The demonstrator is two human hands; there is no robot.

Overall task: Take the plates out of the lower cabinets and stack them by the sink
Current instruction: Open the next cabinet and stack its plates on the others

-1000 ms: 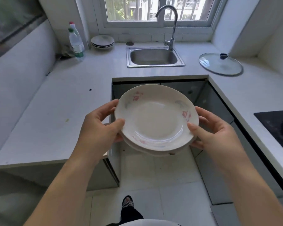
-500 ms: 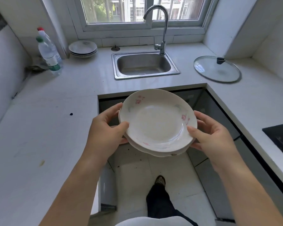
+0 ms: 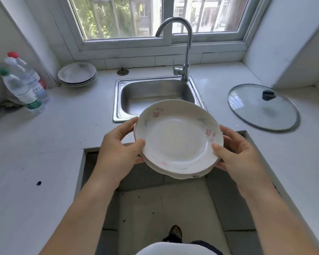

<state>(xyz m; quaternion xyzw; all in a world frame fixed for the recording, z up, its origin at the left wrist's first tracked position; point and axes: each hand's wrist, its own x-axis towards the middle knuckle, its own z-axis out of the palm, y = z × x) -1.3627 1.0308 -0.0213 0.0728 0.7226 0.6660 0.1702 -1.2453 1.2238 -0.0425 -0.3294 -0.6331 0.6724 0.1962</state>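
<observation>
I log: the held stack of white floral-rimmed ceramic plates (image 3: 177, 142) has advanced to the near rim of the stainless steel sink (image 3: 119, 100); left hand (image 3: 116, 153) and right hand (image 3: 241, 159) grip opposite edges, thumbs on top; grey plate pile (image 3: 77, 74) beyond the left fingertips; set-down next, I judge.

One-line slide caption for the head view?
Left hand and right hand hold stacked floral plates near the sink; another plate stack sits left of it.

The plates (image 3: 177, 142) are white; the top rim bears pink flowers at 11, 3 and 7 o'clock, blue-grey leaves at 10 and 1. The bottles (image 3: 23, 87) at 10 o'clock have red and green caps; the lid (image 3: 260, 115) has a black knob (image 3: 268, 94).
</observation>
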